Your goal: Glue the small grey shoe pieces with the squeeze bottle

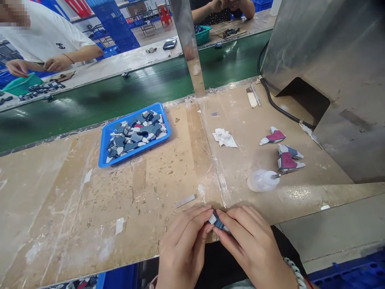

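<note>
Head view: pinch small blue-grey piece (pixel 217 222) evenly between left hand (pixel 183 245) and right hand (pixel 255 245) fingertips at near table edge (pixel 90 224), pressing firmly together.

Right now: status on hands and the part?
Left hand and right hand both pinch one small blue-grey piece at the bench edge. Blue tray, squeeze bottle lie apart from them.

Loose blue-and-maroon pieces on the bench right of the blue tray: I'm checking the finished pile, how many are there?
3: one maroon-faced piece farthest back, one blue piece nearer, one maroon-faced piece touching it in front, by the bottle. More may lie hidden beneath.
</note>
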{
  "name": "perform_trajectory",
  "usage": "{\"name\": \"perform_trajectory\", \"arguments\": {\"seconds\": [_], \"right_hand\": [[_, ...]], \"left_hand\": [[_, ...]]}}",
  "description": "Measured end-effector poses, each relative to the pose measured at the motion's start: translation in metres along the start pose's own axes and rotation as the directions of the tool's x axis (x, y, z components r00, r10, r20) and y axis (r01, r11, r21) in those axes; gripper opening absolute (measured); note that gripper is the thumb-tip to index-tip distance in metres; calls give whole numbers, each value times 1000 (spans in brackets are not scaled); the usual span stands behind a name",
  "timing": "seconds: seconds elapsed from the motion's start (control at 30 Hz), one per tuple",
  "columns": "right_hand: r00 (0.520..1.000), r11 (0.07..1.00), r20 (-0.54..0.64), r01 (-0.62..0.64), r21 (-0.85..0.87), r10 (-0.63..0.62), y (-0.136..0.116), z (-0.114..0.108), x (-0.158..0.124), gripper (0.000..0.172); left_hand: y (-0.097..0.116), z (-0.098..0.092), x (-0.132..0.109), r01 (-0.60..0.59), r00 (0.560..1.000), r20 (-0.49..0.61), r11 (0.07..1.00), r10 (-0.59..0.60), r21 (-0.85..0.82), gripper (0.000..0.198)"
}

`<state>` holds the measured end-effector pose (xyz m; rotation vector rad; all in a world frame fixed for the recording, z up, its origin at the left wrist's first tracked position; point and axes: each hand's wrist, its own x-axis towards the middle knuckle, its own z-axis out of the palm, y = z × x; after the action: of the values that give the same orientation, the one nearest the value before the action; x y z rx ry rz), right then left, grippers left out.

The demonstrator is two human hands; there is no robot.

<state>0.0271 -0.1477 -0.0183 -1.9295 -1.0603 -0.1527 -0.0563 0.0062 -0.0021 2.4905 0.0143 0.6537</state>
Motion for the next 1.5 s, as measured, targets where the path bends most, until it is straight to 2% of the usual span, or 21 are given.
{"name": "perform_trajectory", "arguments": {"seconds": [0.27,0.43,0.6,0.8,0.9,0.97,1.03,1.17,1.3,1.4,1.5], "right_hand": [[999,999,17,-44,30,44,0,0,0,13],[999,999,-30,-43,-20,42,1,4,-3,12],[998,997,24,-56,-56,57,-3,5,-3,18],[990,996,131,-68,59,59,-3,-17,-10,29],[998,997,45,-39,60,37,4,-35,-15,21],[999,1000,-37,-26,9,27,9,-44,-17,18],[998,999,-55,-1,-50,-1,13,-49,-18,19],[991,986,24,131,-99,-129,14,-40,-16,26],[994,992,9,110,-66,-110,10,-21,-15,9],[993,992,-11,120,-41,-120,6,-13,-14,8],[990,990,-12,137,-41,-137,3,-12,-14,10]], "left_hand": [[0,-8,5,11,999,42,998,-8,-62,25],[0,-16,5,124,984,149,981,-102,-148,29],[6,-15,1,214,973,132,958,-191,-188,33],[12,-3,0,158,987,24,983,-156,-90,22],[14,1,2,108,994,-25,994,-108,-35,21],[16,4,2,77,997,-15,997,-77,2,27],[19,7,1,57,998,1,998,-57,32,26],[21,13,3,50,998,-25,998,-49,39,18],[20,11,7,56,996,-66,997,-53,44,13],[22,4,10,58,998,-20,987,-55,151,17],[25,-2,12,-3,998,58,974,-10,227,21]]}}
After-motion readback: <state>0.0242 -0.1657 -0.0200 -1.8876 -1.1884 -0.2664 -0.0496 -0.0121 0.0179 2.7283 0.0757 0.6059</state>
